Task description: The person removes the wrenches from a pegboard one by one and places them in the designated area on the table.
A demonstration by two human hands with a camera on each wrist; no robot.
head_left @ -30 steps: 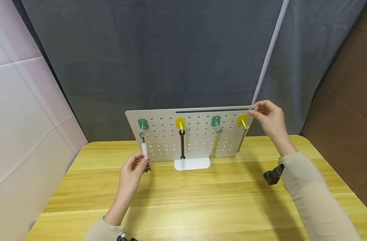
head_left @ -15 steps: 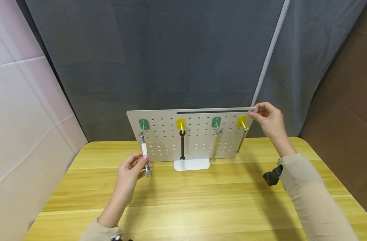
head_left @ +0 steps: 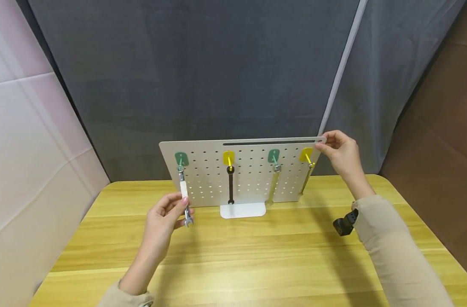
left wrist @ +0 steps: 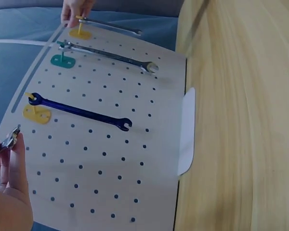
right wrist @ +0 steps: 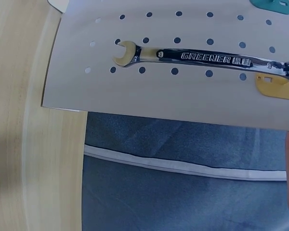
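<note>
My left hand pinches a silver combination wrench by its lower shank, open end down. The wrench's ring end is at the peg of the far-left green hook; whether it hangs there fully I cannot tell. My right hand pinches the top right corner of a white pegboard between thumb and fingers. Three other wrenches hang on the board: a dark blue wrench on a yellow hook, a silver wrench on a green hook, and a silver wrench on a yellow hook.
The pegboard stands upright on a white foot plate towards the back of the wooden table. Behind it hangs a dark grey curtain. A pale sheet is at the left and a brown one at the right.
My left fingers have shifted so that the wrench's open end shows below them, and the left forearm has moved slightly left. My right hand keeps its place on the board's corner.
</note>
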